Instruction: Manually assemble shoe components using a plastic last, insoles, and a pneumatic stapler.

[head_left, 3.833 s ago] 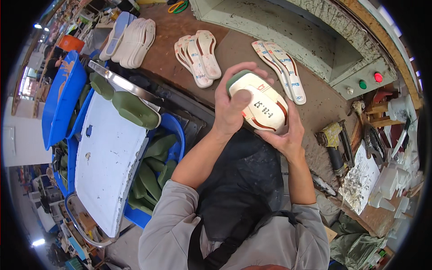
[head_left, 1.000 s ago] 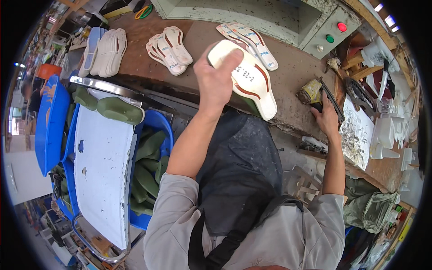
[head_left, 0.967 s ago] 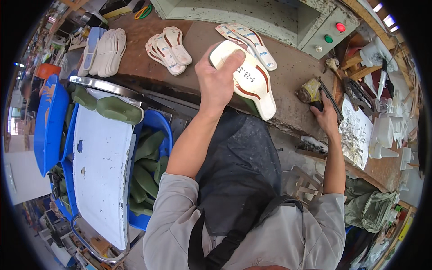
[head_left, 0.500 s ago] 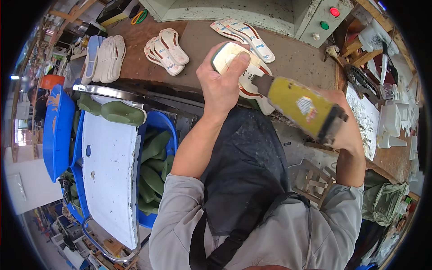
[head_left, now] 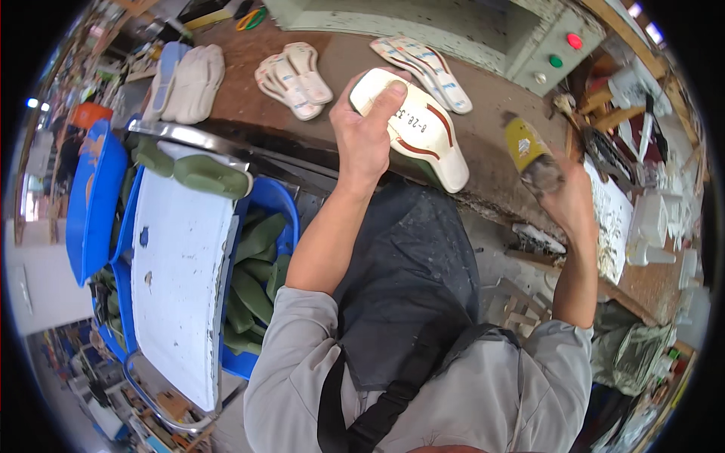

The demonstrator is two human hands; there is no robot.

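Observation:
In my left hand (head_left: 361,140) is a green shoe last (head_left: 424,172), sole side up, with a cream insole (head_left: 451,167) lying along its bottom. My thumb presses on the wide end of that insole; the fingers wrap underneath. To the right, my right hand (head_left: 570,198) is closed around a yellow tool that looks like a staple gun (head_left: 523,143), blurred by motion. Its dark nose points up and left, apart from the insole. Just beyond my left hand lie two loose insoles (head_left: 434,72) on the brown bench.
More insoles (head_left: 302,75) and a stacked row of them (head_left: 198,83) lie on the bench (head_left: 242,98). A grey-green machine (head_left: 529,64) with buttons stands behind. At left, a white board (head_left: 181,279) carries green lasts (head_left: 208,177), beside a blue basket (head_left: 283,204) of lasts.
The staple gun has moved from the insole's middle away to the right, uncovering the insole. My left hand keeps hold of the last, almost in place.

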